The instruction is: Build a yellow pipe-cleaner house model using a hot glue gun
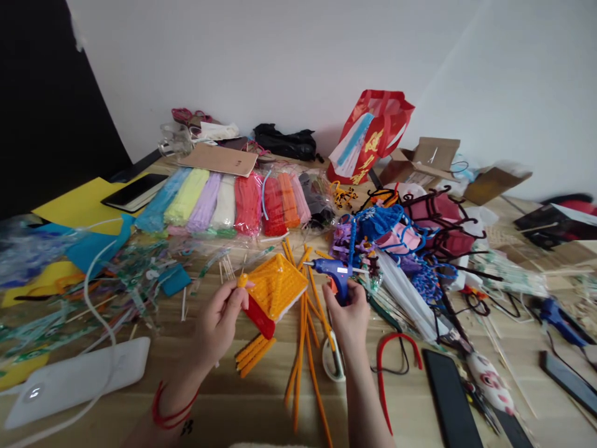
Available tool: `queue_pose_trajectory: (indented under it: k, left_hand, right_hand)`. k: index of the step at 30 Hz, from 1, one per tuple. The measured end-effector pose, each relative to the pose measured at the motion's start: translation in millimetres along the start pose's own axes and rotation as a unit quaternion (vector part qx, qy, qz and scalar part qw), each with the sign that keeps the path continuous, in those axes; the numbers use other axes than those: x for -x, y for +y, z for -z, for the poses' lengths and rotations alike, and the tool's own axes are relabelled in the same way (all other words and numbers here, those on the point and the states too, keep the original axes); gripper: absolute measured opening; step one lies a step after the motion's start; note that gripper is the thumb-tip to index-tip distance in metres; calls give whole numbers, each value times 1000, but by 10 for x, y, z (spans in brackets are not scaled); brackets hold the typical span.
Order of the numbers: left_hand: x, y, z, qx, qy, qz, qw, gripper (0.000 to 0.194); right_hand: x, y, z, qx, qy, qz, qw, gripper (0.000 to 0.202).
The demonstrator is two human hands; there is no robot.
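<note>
My left hand (222,314) pinches one corner of an orange-yellow roof-shaped craft piece (275,286) covered in pipe cleaners, with a red panel (259,316) under its near edge. A blue glue gun (339,274) is in my right hand (349,311), fingers wrapped around its handle. Its nozzle points left, close to the right corner of the orange piece. Loose orange pipe cleaners (308,348) lie fanned out below, and a short bundle of cut orange pieces (254,354) rests beneath the red panel.
Bagged pipe cleaners (224,202) in many colours line the back. Finished-looking blue and purple pipe-cleaner pieces (382,227) pile up at right, near a red bag (370,137). A black phone (452,398), a second blue glue gun (564,320) and a white power strip (79,379) lie around.
</note>
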State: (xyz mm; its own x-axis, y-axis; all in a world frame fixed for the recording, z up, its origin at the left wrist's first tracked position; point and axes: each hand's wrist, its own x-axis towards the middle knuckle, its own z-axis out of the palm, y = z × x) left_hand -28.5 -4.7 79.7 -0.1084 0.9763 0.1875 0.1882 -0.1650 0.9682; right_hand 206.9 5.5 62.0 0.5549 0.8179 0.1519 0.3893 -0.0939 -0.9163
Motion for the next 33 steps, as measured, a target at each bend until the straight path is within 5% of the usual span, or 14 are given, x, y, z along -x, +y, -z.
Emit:
queue_pose_trajectory:
  k: [10, 33]
  left_hand:
    - [22, -71, 40, -40, -29, -9, 999, 25]
    - [18, -59, 66, -78, -37, -3, 996, 28]
  right_hand:
    - [94, -13, -75, -45, -74, 43, 995, 34]
    - [120, 33, -59, -27, -70, 38, 996, 34]
